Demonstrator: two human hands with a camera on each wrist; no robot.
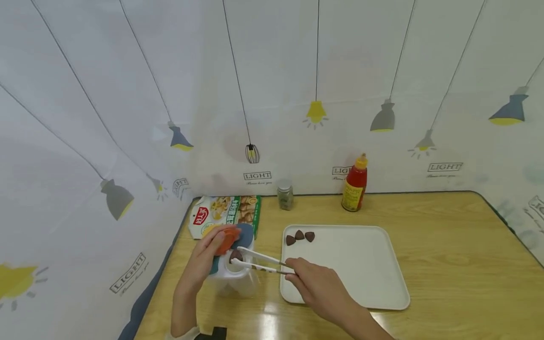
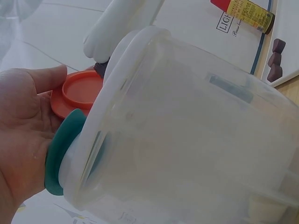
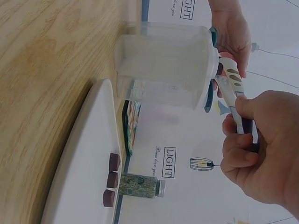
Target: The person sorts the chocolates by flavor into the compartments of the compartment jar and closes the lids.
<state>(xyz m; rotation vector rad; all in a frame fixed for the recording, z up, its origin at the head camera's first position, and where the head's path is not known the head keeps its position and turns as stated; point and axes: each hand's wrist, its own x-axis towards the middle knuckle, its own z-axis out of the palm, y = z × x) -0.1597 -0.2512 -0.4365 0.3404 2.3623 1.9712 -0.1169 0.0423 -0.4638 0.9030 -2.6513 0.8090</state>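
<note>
Left hand (image 1: 208,257) cups the clear jar (image 1: 231,276), thumb on its orange cap (image 1: 227,238); right hand (image 1: 316,285) pinches white tongs (image 1: 259,262), apparently holding a brown piece (image 1: 235,255).

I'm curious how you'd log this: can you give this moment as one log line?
left hand: holds clear container, orange lid open | right hand: grips white tongs, tips on brown piece at mouth | tray: three pieces

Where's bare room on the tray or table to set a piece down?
Most of the tray is bare: all but its far left corner, where three brown pieces sit. The table right of the tray is bare too. Crowded: the left side, with the jar, tongs, both hands and the packet.
</note>
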